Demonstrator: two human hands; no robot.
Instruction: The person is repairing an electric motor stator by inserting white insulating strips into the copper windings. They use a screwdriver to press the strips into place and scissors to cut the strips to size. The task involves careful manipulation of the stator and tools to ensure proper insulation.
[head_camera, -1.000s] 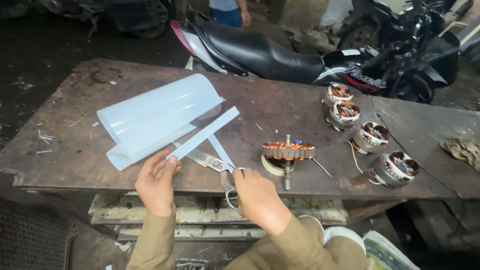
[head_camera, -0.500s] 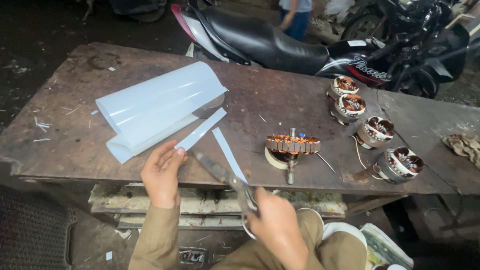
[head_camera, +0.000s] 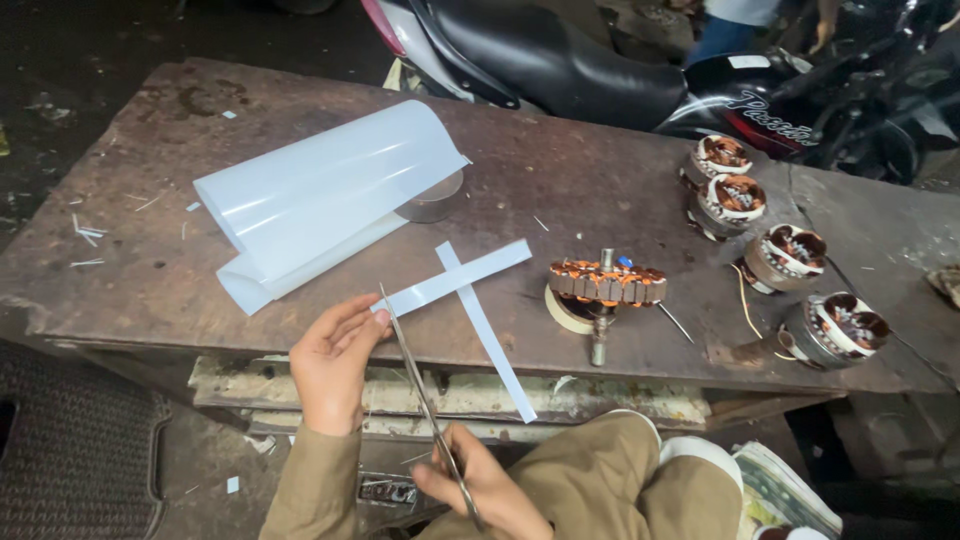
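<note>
My left hand (head_camera: 330, 360) pinches the near end of a white plastic strip (head_camera: 455, 278) that lies slanted over the edge of the rusty metal table (head_camera: 560, 190). My right hand (head_camera: 480, 490) grips the handles of long scissors (head_camera: 425, 400), low near my lap. The blades point up toward the strip's held end. A second white strip (head_camera: 490, 335) crosses under the first and juts past the table's front edge. A curled white plastic sheet (head_camera: 320, 195) rests on the table to the left.
A copper-wound motor stator on a shaft (head_camera: 605, 285) stands right of the strips. Several smaller wound stators (head_camera: 770, 220) sit at the right. A metal disc (head_camera: 435, 200) lies under the sheet. A motorcycle (head_camera: 620, 60) is parked behind the table.
My right hand has pulled the scissors back toward my lap and the blades now point at the strip's held end. The two strips lie crossed on the table.
</note>
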